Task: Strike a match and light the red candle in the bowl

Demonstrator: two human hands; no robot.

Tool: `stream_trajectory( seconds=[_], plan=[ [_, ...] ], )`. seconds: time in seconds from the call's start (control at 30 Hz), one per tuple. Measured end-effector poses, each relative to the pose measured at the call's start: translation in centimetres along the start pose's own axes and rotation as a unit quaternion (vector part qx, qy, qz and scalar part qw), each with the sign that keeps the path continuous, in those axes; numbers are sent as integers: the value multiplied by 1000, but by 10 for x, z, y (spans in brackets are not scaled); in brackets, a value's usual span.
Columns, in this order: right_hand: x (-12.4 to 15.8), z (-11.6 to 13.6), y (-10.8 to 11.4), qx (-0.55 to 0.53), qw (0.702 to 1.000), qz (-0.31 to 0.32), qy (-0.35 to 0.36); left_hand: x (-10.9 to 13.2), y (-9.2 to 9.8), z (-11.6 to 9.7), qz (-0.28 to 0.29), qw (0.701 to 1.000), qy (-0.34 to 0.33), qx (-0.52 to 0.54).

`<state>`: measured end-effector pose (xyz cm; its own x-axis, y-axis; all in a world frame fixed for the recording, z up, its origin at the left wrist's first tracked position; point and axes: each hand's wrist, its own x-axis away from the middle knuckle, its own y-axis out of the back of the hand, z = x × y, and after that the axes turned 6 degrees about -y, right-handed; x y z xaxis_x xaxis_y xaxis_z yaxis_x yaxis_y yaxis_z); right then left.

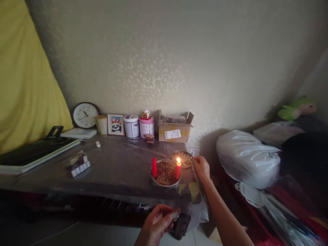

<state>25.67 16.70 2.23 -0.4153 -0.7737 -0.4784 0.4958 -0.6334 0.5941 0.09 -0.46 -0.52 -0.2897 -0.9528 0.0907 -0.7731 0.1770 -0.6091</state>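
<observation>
My left hand [156, 222] is closed around a small matchbox [175, 215] in front of the table's near edge. My right hand [202, 166] has its fingertips pinched together at the right rim of a round metal dish [182, 165] of thin pale sticks; what they pinch, if anything, is too small to make out. Closer to me stands a round tin [165, 185] filled with brown grains. Two red candles rise from it: the left candle [154, 168] has no flame, and the right candle [178, 172] burns.
Along the wall stand a clock [85, 115], a panda picture [116, 124], two canisters, and a cardboard box [174, 132]. A pack of small white boxes [79, 165] lies on the table [115, 167] at left. White plastic bags [247, 159] are piled at right.
</observation>
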Motion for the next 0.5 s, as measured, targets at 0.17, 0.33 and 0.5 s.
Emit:
stream_trajectory(
  seconds=[0.17,0.33,0.5],
  plan=[
    [-7,-1,-11,10,1000,2,-9,-3,1,0,-10,1000,10,13],
    [2,-4,-1,-13,1000,-3,-1,-3,1,0,-15,1000,13,12],
    [36,1,39,-49,999,9,20,0,3,2,10,999,28,12]
  ],
)
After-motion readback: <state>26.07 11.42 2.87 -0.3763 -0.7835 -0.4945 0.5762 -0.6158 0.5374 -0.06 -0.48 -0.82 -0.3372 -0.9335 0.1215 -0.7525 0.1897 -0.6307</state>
